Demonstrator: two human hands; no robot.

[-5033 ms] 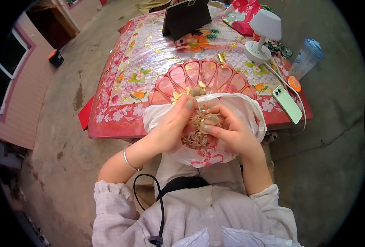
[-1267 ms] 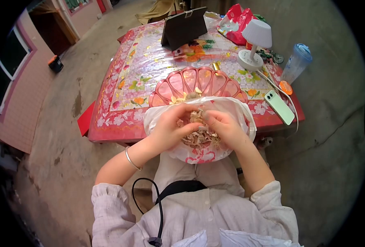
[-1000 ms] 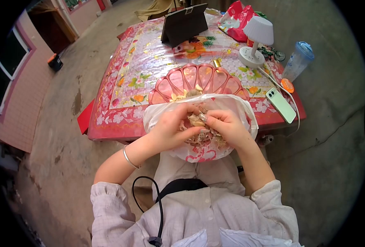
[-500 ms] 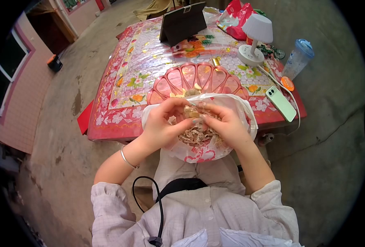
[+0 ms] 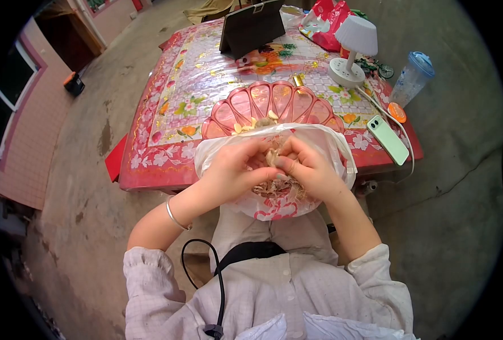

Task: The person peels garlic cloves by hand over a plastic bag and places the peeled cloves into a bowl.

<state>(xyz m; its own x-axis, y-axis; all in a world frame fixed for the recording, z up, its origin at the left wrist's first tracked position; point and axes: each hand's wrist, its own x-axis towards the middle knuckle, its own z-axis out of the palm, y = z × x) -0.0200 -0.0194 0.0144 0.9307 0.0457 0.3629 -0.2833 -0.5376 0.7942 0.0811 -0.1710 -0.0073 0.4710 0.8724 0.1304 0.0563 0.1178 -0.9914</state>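
My left hand [image 5: 237, 170] and my right hand [image 5: 311, 169] meet over a white plastic bag [image 5: 342, 148], their fingers closed round a small garlic piece [image 5: 273, 158]. Dry garlic skins [image 5: 274, 188] lie inside the bag, below my fingers. Behind the bag a pink scalloped plate [image 5: 248, 102] holds several peeled cloves [image 5: 244, 128] and a garlic bulb [image 5: 262, 122]. The fingertips partly hide the garlic between them.
On the floral table [image 5: 143, 170] stand a black tablet case [image 5: 251, 28], a white lamp [image 5: 347, 71] with a cable, a green phone [image 5: 388, 140], a lidded cup [image 5: 413, 78] and a red bag [image 5: 330, 28]. A gold-coloured item [image 5: 299, 83] lies behind the plate.
Five seconds ago my hands held a rooty garlic bulb; a smaller piece is between them now. Since the last half second my hands have turned the piece and drawn closer together.
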